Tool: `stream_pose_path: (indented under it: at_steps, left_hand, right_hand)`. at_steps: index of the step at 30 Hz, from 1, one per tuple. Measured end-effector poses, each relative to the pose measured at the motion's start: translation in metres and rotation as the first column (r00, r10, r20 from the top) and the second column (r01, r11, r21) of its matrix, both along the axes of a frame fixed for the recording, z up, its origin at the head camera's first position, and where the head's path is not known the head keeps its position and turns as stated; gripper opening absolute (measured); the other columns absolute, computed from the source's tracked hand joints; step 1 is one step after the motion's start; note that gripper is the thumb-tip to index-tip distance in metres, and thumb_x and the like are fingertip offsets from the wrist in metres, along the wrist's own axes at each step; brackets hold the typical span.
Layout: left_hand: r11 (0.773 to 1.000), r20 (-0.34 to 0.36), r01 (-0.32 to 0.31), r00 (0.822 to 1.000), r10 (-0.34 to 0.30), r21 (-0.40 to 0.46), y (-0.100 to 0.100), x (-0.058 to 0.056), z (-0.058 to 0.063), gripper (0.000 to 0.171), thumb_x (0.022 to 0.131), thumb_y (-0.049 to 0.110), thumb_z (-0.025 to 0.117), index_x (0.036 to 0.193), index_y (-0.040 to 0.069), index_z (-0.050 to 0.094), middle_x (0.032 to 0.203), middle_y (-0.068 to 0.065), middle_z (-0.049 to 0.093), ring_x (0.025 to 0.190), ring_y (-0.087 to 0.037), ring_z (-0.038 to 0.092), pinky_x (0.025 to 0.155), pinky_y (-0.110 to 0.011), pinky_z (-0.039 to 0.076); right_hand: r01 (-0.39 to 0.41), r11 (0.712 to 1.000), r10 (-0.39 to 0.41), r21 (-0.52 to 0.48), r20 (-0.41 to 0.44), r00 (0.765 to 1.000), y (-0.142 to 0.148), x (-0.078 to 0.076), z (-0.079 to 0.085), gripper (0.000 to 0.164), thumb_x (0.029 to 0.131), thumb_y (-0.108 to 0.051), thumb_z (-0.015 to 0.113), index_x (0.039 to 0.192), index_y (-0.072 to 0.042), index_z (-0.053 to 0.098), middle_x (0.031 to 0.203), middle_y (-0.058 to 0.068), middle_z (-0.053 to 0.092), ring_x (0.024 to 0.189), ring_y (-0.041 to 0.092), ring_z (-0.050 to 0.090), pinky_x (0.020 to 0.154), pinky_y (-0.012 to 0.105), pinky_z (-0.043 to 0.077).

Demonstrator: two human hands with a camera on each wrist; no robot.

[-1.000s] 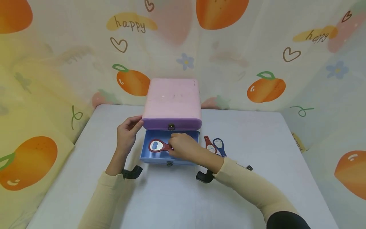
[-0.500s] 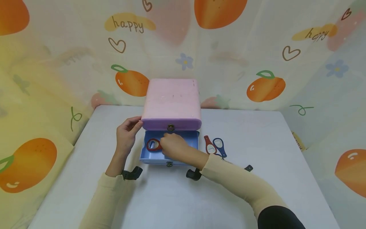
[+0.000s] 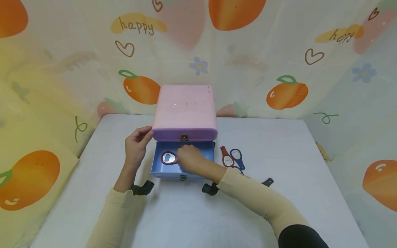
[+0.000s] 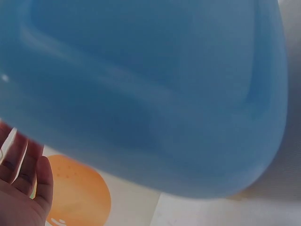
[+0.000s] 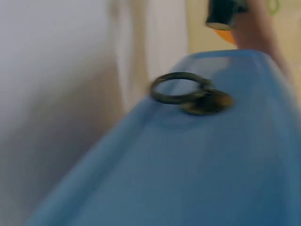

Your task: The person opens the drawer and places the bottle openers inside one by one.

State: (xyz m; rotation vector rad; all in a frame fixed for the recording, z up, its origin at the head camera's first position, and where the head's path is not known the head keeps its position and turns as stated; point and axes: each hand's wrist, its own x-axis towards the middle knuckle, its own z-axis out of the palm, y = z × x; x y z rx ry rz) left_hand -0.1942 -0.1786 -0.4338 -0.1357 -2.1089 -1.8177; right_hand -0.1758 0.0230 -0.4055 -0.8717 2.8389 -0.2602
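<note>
A pink box (image 3: 187, 106) has a purple upper drawer front (image 3: 170, 134) and a blue lower drawer (image 3: 158, 167) pulled out toward me. Inside the blue drawer, my right hand (image 3: 192, 159) grips a red bottle opener (image 3: 169, 157) by its handle; the round metal head points left and the handle is hidden by the fingers. My left hand (image 3: 135, 146) rests against the box's left front corner, thumb at the purple edge, fingers extended along the side. The left wrist view shows these fingers (image 4: 44, 176) fairly straight beside the blue drawer.
To the right of the box, a red bottle opener (image 3: 227, 157) and a blue bottle opener (image 3: 238, 159) lie on the white table (image 3: 279, 155). Another dark blue piece beside them is partly covered by the right sleeve. A ring pull (image 5: 207, 101) hangs on the blue drawer's front.
My right hand has moved a little left with the red bottle opener, which tilted and then came level again inside the blue drawer. The left hand has stayed at the corner.
</note>
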Motion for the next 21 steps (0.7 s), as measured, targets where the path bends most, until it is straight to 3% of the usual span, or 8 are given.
stream_pose_path:
  at_steps: [4, 7, 13, 21]
  left_hand:
    - [1.000, 0.002, 0.001, 1.000, -0.001, 0.009, 0.000, 0.000, 0.000, 0.030, 0.094, 0.014, 0.065, 0.117, -0.005, 0.064, 0.100, 0.019, 0.068, 0.093, -0.001, 0.065, 0.088, -0.012, 0.050]
    - [1.000, 0.008, 0.005, 1.000, -0.005, 0.011, 0.000, -0.001, 0.000, 0.030, 0.094, 0.014, 0.065, 0.117, -0.006, 0.064, 0.100, 0.019, 0.068, 0.093, -0.002, 0.065, 0.088, -0.012, 0.051]
    - [1.000, 0.014, 0.002, 1.000, -0.002, 0.011, 0.000, -0.001, 0.002, 0.030, 0.094, 0.014, 0.065, 0.117, -0.005, 0.064, 0.100, 0.019, 0.067, 0.094, -0.002, 0.065, 0.088, -0.012, 0.051]
    - [1.000, 0.025, 0.000, 1.000, -0.001, 0.010, 0.001, 0.001, 0.003, 0.030, 0.094, 0.014, 0.065, 0.118, -0.005, 0.064, 0.100, 0.020, 0.067, 0.094, -0.001, 0.065, 0.089, -0.012, 0.050]
  right_hand:
    - [0.026, 0.997, -0.023, -0.071, 0.041, 0.999, 0.011, 0.001, 0.015, 0.027, 0.092, -0.031, 0.067, 0.078, -0.009, 0.070, 0.067, -0.002, 0.058, 0.061, 0.010, 0.048, 0.056, 0.024, 0.040]
    - [0.034, 0.986, -0.020, -0.164, 0.090, 0.996, 0.026, 0.002, 0.029, 0.025, 0.091, -0.031, 0.069, 0.084, -0.008, 0.074, 0.066, -0.003, 0.058, 0.061, 0.009, 0.046, 0.056, 0.021, 0.035]
    - [0.078, 0.941, -0.046, -0.328, 0.105, 0.993, 0.059, 0.005, 0.050, 0.017, 0.090, -0.023, 0.070, 0.093, -0.008, 0.077, 0.081, 0.001, 0.073, 0.070, 0.010, 0.058, 0.060, 0.019, 0.045]
    - [0.152, 0.871, -0.132, -0.467, 0.075, 0.988, 0.102, 0.009, 0.058, 0.014, 0.088, -0.020, 0.071, 0.093, -0.008, 0.077, 0.084, 0.001, 0.073, 0.073, 0.012, 0.059, 0.065, 0.023, 0.049]
